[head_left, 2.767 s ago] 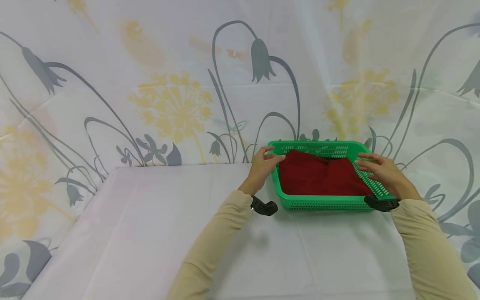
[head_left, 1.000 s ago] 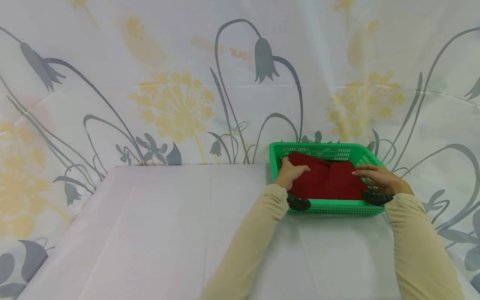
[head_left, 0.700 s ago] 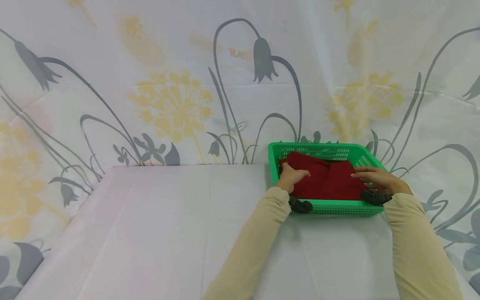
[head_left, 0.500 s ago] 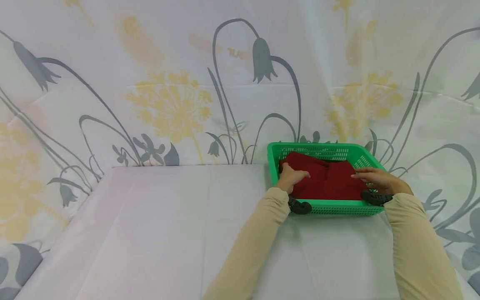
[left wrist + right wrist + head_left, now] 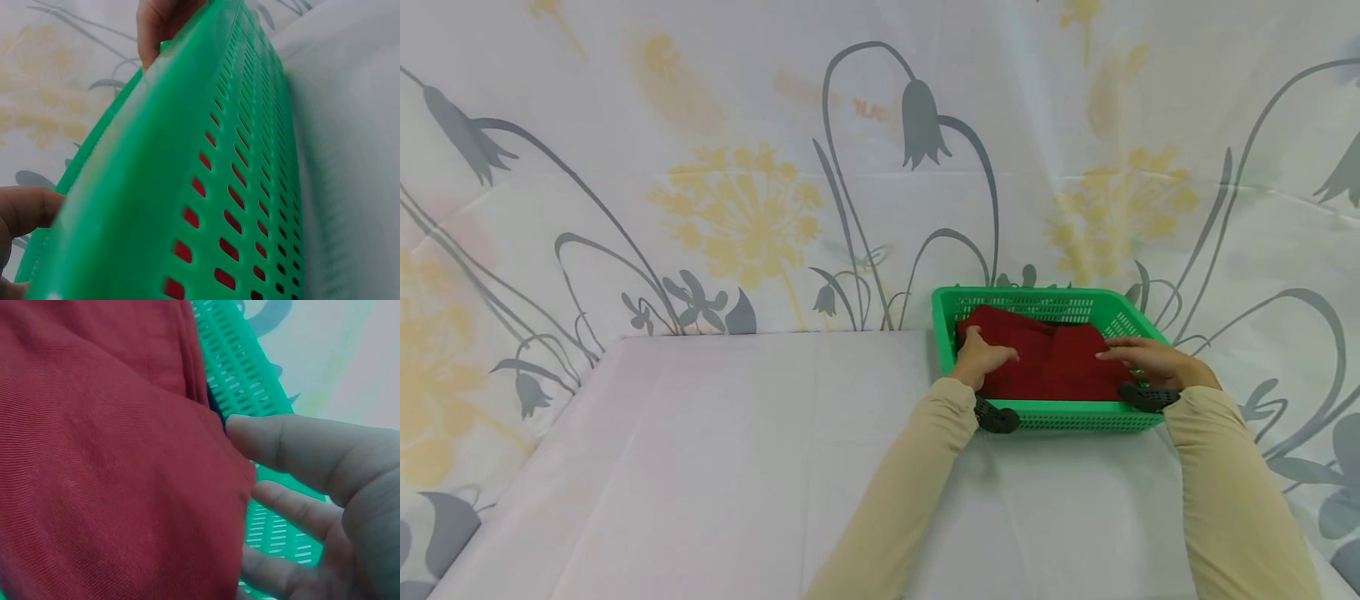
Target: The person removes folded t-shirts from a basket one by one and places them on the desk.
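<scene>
A red cloth point(image 5: 1052, 358) lies bunched and partly folded in a green plastic basket point(image 5: 1067, 417). My left hand point(image 5: 981, 358) reaches over the basket's near left part, its thumb spread apart from the fingers at the cloth's left end. In the left wrist view the basket's front wall point(image 5: 237, 181) hides most of this work. At the cloth's right end is my right hand point(image 5: 1153, 360). The right wrist view shows its thumb point(image 5: 269, 440) at the cloth edge and its fingers point(image 5: 294, 506) spread along that edge, some tips hidden behind the fabric.
The basket stands on a white-covered table point(image 5: 715, 467), close to a flowered backdrop point(image 5: 745, 167). Its slotted side wall point(image 5: 234, 369) rises right beside the cloth. A dark strap device point(image 5: 996, 415) sits at each wrist.
Since the oldest frame, my left hand has moved right, from the basket's left rim onto the cloth's left end. My right hand has come lower and closer to the cloth. Lately both stay nearly still.
</scene>
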A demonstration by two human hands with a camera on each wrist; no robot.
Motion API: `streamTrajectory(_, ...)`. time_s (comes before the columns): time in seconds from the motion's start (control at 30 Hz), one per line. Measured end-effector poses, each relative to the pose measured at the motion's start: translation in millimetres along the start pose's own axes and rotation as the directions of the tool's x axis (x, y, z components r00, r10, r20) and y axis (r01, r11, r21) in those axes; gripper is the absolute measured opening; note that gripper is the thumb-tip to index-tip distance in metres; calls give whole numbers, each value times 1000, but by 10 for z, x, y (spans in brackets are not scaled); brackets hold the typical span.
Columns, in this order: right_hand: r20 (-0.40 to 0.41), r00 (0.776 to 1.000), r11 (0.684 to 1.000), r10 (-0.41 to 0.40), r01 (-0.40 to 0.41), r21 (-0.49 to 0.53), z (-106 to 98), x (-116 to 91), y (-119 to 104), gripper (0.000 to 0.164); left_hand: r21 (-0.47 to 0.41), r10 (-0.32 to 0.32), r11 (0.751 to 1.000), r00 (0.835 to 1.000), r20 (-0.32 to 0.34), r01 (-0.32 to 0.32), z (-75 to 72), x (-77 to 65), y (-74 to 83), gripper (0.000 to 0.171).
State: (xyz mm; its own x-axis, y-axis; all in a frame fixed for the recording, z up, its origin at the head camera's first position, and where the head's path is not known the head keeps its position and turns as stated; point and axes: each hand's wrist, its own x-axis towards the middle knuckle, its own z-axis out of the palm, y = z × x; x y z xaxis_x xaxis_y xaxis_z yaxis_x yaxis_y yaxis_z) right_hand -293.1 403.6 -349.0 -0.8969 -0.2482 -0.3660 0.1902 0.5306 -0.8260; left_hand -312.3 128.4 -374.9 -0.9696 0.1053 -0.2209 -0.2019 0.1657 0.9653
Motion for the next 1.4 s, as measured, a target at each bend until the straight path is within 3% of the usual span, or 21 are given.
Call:
streamTrajectory(0.2,10,1000,1000,20,-20,9,-1,0,7,78,-14,10,1000,1000,16,-10,-11,-3,3,73)
streamTrajectory(0.5,26,999,993,-37,33,115,9,9,-2,79,-10,20,1000,1000,15,-20,1,28,7,72)
streamTrajectory(0.73,55,998,991,-40,33,129,0,15,-8,81,8,24,1000,1000,7,-24,0,31,6,70)
streamTrajectory(1.0,87,994,996,-64,57,75,1,38,14,79,-30,-45,998,997,70,47,-15,-11,21,70)
streamTrajectory(1.17,103,992,997,-79,78,11,25,48,4,79,46,-80,996,991,109,76,5,-6,25,75)
streamTrajectory(1.4,84,992,991,-90,97,-88,44,86,-32,81,99,-97,991,990,104,86,21,21,28,77)
